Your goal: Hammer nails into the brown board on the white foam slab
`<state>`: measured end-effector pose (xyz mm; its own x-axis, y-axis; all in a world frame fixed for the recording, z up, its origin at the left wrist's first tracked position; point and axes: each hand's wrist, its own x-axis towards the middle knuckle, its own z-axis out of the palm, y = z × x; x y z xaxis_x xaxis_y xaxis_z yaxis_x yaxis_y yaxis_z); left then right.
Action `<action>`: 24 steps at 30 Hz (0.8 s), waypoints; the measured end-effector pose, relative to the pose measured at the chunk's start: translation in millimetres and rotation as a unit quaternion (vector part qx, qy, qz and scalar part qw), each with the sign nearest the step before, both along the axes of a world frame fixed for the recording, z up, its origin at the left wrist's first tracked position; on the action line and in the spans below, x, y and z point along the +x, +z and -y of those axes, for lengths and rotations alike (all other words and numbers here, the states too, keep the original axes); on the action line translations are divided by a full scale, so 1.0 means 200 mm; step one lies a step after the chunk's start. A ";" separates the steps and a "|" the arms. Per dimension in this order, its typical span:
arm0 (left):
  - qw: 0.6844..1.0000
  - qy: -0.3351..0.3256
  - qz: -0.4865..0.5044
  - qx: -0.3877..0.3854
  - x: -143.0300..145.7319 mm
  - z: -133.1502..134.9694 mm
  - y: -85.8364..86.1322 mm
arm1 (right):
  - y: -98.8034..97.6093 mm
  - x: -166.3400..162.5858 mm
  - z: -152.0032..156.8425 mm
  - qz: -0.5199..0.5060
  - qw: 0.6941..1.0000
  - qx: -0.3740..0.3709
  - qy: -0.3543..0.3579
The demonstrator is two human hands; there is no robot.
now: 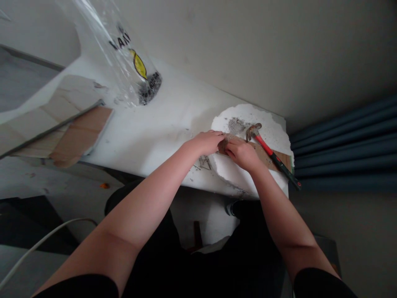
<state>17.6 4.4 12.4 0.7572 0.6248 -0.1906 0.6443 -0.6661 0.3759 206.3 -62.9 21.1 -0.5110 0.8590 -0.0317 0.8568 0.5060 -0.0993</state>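
Observation:
My left hand [210, 142] is at the left end of a brown board [274, 160], its fingers curved inward over the gritty surface. Right beside it, my right hand [242, 154] has its fingers bent down and closed against the same end. Whatever lies between the fingertips is too small or hidden to make out. Under the board is a white sheet with a ragged edge [229, 167]. A claw hammer [266, 145] with a red and black handle rests across the board, head toward my hands. Grey crumbs [236, 125] are scattered behind my fingers.
A clear plastic bag printed with a lemon [139, 64] stands on the white tabletop [149, 136], dark bits at its bottom. Broken tan panels [82, 132] lie at the left. Dark blue curtains [344, 145] hang at the right. A pale cable [40, 244] runs low on the left.

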 end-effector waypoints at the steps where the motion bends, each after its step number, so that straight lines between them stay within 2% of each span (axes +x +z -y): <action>1: 1.000 0.001 -0.002 -0.002 0.00 0.00 0.00 | 0.00 0.00 0.00 0.008 1.000 0.003 0.002; 8: 1.000 -0.003 0.009 0.004 0.00 0.00 -0.01 | -0.01 -0.02 0.00 -0.002 1.000 0.007 -0.020; 16: 1.000 0.002 0.012 0.007 0.00 0.02 0.01 | -0.02 -0.01 -0.04 -0.074 0.996 -0.017 -0.039; 24: 1.000 -0.004 0.023 0.012 0.00 0.01 -0.02 | 0.00 -0.01 -0.06 -0.104 0.993 -0.042 -0.047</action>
<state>18.3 3.3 8.9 0.7693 0.6231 -0.1414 0.6219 -0.6795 0.3893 204.6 -50.7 20.8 -0.4320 0.9019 -0.0067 0.8562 0.4078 -0.3172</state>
